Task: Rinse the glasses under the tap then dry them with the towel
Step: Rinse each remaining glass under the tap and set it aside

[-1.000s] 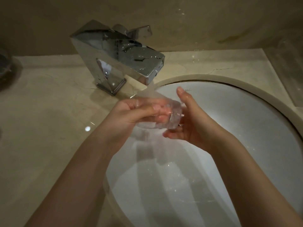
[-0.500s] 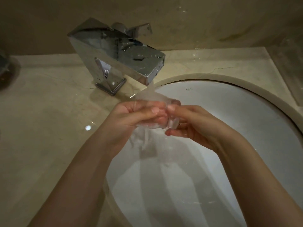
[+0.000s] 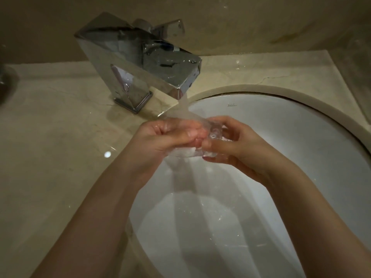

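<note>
Two hands meet over the white oval basin [image 3: 301, 141], both curled round one small clear drinking glass [image 3: 208, 145]. Left hand [image 3: 160, 137]: fingers wrapped over the glass's near side, knuckles up, forearm rising from lower left. Right hand [image 3: 239, 145]: thumb and fingers bent, pinching the glass's right end, palm facing left. Glass lies sideways between the palms, directly under the flat sheet of water [image 3: 185, 109] falling from the angular chrome tap [image 3: 140, 63], which stands just beyond the left hand on the beige marble counter [image 3: 50, 147]. Versus 0.5 s ago: right fingers curl more tightly; one second ago they were extended.
</note>
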### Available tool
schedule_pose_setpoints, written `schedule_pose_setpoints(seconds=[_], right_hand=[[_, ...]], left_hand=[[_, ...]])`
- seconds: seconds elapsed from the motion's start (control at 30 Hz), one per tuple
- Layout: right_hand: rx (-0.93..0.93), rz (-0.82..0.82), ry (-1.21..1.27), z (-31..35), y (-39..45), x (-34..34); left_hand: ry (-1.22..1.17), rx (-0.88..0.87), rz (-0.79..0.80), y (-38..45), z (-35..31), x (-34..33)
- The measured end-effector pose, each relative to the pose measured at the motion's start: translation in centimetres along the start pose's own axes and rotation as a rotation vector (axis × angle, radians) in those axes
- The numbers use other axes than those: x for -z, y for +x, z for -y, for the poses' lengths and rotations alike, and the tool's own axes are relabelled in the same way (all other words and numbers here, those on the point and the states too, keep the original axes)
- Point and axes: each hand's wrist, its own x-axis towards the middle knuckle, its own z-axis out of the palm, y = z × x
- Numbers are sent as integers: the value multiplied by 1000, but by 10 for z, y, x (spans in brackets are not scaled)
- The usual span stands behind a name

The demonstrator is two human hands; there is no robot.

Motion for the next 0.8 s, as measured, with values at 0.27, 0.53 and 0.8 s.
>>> schedule_pose_setpoints(seconds=[0.27,0.53,0.8], right_hand=[[49,-31,29,-1,-1,-1],[1,12,108,0,0,-7],[-107,-9,111,1,-1,-13]], left_hand=[[-16,2,61,5,0,2],[6,-10,94,10,0,-1],[59,-11,99,14,5,-2]])
